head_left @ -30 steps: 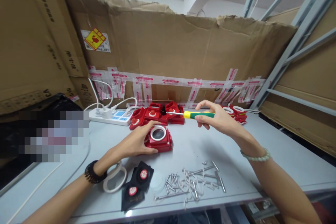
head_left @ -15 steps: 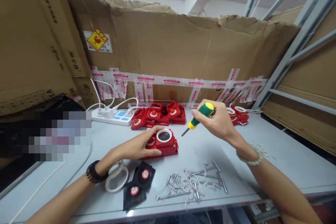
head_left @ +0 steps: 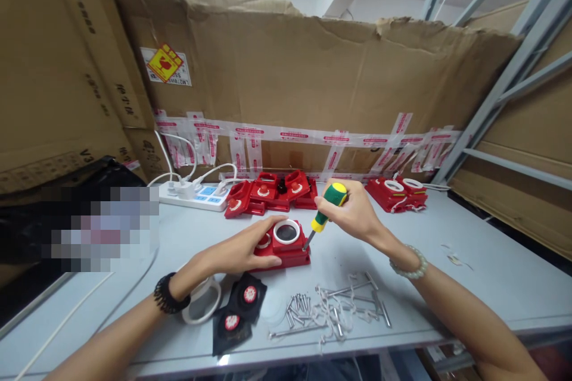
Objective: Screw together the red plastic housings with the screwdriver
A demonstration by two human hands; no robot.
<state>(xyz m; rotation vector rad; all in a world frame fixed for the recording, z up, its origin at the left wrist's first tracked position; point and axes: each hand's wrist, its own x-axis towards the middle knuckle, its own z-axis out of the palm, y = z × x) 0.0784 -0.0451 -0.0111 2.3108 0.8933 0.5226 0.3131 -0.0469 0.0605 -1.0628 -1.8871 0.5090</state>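
A red box (head_left: 292, 258) with a white ring around a dark round window lies on the table. My left hand (head_left: 243, 245) grips its left end, thumb along the front side and fingers over the far side. In my right hand (head_left: 353, 208) is a screwdriver (head_left: 333, 197) with a green and yellow handle. Its shaft slants down to the left, and the tip meets the box's right front corner, where a screw seems to sit. Close to my left wrist lie white rings (head_left: 203, 303) and black square pieces (head_left: 248, 297) with red-and-white round centres.
Loose screws (head_left: 298, 309), metal rods (head_left: 348, 290) and thin white strings lie near the front edge. Behind are more red housings (head_left: 263, 190), a power strip (head_left: 196, 195) and finished-looking red boxes (head_left: 395, 193). A cardboard wall (head_left: 290, 77) closes off the back.
My right hand has moved left and down, bringing the screwdriver tip from above the table onto the box's corner. My left hand keeps its grip on the box. The view has shifted slightly.
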